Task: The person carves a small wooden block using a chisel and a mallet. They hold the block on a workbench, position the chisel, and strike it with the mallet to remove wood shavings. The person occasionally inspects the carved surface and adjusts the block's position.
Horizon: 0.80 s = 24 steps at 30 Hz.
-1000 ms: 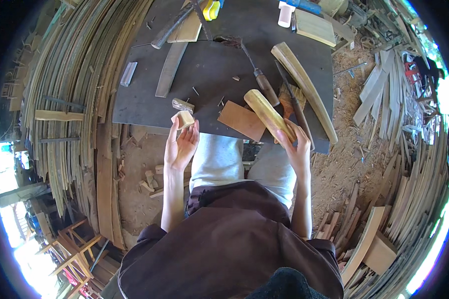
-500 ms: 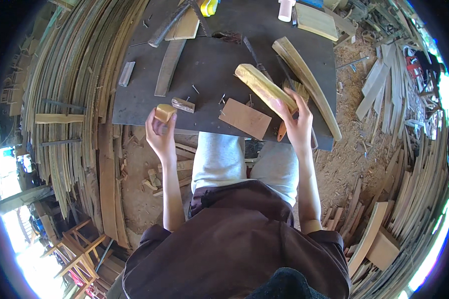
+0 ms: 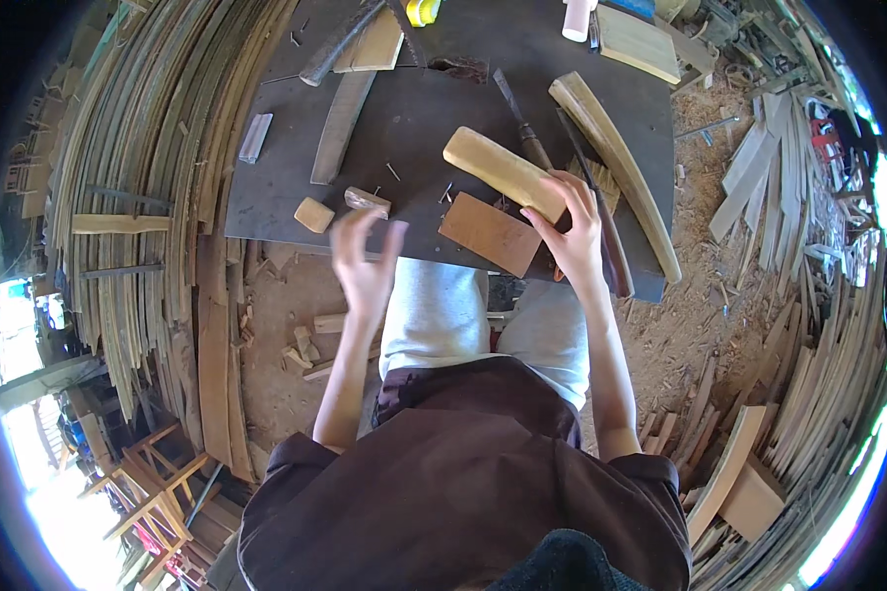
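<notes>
My left hand (image 3: pixel 363 254), slightly blurred, hangs open at the table's front edge, just right of a small yellowish wooden block (image 3: pixel 313 215) and below a weathered wood offcut (image 3: pixel 366 199). My right hand (image 3: pixel 574 236) grips the near end of a thick pale wooden bar (image 3: pixel 491 160), which lies diagonally over the front of the dark table (image 3: pixel 414 118). Beneath that bar are a reddish-brown rectangular board (image 3: pixel 478 236) and loose nails (image 3: pixel 447 192). A wooden-handled tool (image 3: pixel 529 138), a long dark tool (image 3: pixel 601 212) and a partly hidden brush (image 3: pixel 606 181) lie beside my right hand.
A long curved batten (image 3: pixel 621 167) lies along the table's right side. Farther back are boards (image 3: pixel 639 44), a yellow object (image 3: pixel 423 10) and a pale cylinder (image 3: pixel 578 18). Stacked timber (image 3: pixel 138 148) lines the left, more planks (image 3: pixel 818 394) the right; wood scraps (image 3: pixel 304 347) litter the floor.
My left hand has set the small block down at the left front and moved right of it with fingers opened. My right hand's bar has swung leftward to a flatter angle.
</notes>
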### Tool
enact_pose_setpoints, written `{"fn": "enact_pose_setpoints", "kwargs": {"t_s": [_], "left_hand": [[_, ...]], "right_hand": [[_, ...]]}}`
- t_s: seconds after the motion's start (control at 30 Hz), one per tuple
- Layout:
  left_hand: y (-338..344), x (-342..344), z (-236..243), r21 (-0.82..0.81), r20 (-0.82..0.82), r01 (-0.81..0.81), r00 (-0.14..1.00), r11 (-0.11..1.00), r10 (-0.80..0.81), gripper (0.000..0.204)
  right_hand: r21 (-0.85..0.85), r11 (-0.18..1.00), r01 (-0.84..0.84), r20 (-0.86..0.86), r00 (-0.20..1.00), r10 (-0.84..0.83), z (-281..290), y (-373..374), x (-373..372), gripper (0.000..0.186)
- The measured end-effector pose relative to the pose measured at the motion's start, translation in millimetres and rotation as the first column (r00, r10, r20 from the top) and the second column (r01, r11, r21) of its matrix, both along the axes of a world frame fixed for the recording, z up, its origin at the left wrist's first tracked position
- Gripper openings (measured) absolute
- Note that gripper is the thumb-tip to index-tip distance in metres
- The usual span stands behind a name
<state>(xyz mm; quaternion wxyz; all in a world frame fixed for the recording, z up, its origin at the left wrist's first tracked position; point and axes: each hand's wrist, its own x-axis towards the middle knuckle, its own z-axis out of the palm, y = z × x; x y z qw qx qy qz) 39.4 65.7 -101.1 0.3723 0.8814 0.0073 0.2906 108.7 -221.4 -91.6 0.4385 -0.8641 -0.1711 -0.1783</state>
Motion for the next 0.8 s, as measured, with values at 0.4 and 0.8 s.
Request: {"fn": "enact_pose_setpoints", "kwargs": {"t_s": [0.4, 0.8], "left_hand": [[-54.1, 18.9, -18.6, -0.208, -0.100, 0.200, 0.969, 0.957, -0.224, 0.018], [-76.3, -7.4, 33.4, -0.040, 0.088, 0.327, 0.942, 0.944, -0.323, 0.031]], "right_hand": [[-0.087, 0.989, 0.122, 0.103, 0.988, -0.113, 10.4, 12.8, -56.0, 0.049], [0.370, 0.920, -0.130, -0.307, 0.918, 0.252, 33.0, 39.5, -71.0, 0.022]]}}
